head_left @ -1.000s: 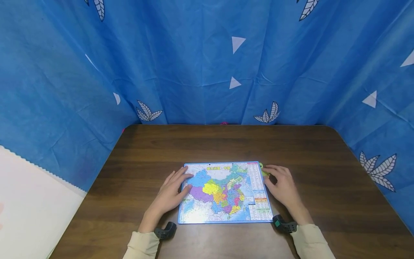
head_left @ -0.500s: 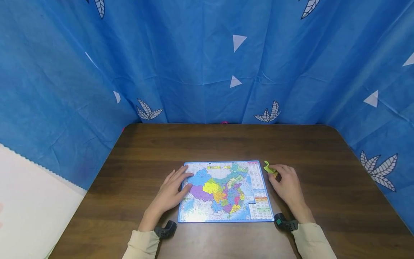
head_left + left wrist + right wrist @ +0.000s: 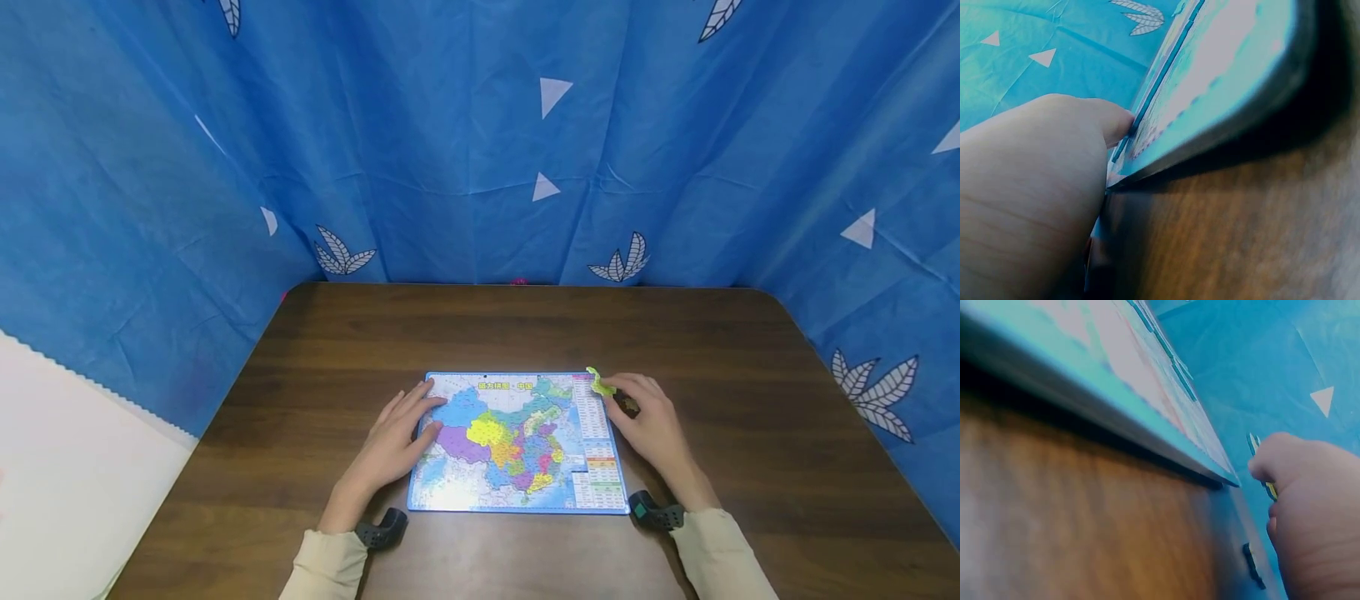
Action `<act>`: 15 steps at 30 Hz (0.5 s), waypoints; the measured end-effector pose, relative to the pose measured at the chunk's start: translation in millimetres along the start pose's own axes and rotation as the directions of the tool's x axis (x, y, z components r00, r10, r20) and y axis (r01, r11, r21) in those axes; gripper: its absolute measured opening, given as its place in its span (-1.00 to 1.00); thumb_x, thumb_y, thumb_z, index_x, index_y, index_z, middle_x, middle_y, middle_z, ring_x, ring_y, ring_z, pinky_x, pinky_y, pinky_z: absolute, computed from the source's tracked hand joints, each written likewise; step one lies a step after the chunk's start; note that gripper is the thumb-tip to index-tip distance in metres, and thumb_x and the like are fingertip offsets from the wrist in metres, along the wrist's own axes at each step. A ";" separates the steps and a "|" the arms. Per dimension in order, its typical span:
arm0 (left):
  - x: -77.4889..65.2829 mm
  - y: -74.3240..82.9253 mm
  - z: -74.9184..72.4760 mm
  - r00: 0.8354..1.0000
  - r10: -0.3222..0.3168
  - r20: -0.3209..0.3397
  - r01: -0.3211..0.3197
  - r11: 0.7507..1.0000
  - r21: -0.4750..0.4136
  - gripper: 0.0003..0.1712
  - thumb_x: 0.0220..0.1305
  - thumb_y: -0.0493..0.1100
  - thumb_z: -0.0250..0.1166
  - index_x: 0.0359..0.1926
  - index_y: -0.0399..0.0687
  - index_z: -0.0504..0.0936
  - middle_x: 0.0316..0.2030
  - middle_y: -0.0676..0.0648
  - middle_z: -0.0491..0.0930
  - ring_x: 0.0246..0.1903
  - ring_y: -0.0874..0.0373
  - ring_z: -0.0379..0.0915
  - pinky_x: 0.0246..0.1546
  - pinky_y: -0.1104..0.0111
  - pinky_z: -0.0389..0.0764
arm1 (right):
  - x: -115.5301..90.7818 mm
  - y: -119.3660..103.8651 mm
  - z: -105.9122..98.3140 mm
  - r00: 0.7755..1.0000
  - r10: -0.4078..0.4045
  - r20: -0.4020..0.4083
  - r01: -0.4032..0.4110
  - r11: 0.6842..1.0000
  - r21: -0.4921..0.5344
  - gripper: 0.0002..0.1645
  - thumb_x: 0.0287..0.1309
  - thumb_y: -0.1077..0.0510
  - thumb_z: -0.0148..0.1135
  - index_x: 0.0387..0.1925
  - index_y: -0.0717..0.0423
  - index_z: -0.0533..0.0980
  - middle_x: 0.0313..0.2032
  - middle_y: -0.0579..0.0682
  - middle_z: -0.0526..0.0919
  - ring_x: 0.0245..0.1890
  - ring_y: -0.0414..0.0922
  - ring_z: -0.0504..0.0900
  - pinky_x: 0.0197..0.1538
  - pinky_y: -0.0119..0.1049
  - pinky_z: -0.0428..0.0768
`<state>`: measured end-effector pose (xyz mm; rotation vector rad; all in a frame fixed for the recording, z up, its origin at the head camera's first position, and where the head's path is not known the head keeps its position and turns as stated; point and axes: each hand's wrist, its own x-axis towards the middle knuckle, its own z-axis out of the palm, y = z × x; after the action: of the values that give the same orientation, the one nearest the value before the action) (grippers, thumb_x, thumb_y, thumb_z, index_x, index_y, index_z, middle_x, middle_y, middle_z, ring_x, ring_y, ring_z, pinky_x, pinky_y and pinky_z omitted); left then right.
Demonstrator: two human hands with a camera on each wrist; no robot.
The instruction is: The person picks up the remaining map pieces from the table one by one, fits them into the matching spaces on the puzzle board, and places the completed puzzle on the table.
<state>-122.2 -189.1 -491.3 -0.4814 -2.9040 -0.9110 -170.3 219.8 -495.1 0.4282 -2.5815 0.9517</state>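
Observation:
A map puzzle board point(image 3: 450, 492) of China with a blue border lies flat on the table. My left hand point(image 3: 397, 442) rests on its left edge, fingers extended over the map; its thumb also shows at the edge in the left wrist view. My right hand point(image 3: 652, 421) pinches a green puzzle piece point(image 3: 600, 383) between thumb and fingers, at the board's upper right corner. In the right wrist view this piece point(image 3: 1254, 445) appears edge-on, raised above the table. Partly hidden under the right hand, a small brownish-yellow piece point(image 3: 628, 406) lies to the right of the board.
The dark wooden table point(image 3: 360, 333) extends around the board. A blue curtain point(image 3: 465, 150) with leaf and triangle prints hangs behind and at both sides. Dark wrist cameras are strapped to both wrists. A white surface point(image 3: 67, 467) stands at the far left.
My right hand first shifts right with the green piece, away from the board, then back left to its upper right corner. The small piece beneath stays on the table. My left hand barely moves.

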 end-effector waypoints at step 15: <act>-0.9 1.8 -3.2 1.000 -0.003 0.025 0.003 1.000 -0.013 -0.49 0.49 0.05 0.20 0.37 0.05 0.53 0.58 -0.10 0.18 0.59 -0.09 0.02 0.58 -0.12 -0.06 | 24.8 -20.0 -2.6 0.960 -0.052 0.274 0.049 0.999 0.015 -0.61 0.25 0.15 0.45 0.11 0.06 0.68 0.11 0.09 0.69 0.17 0.12 0.60 0.18 0.18 0.63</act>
<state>-120.9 -189.8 -487.8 -0.4929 -2.9233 -0.9314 -183.8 203.1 -471.5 0.6680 -2.7969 0.9434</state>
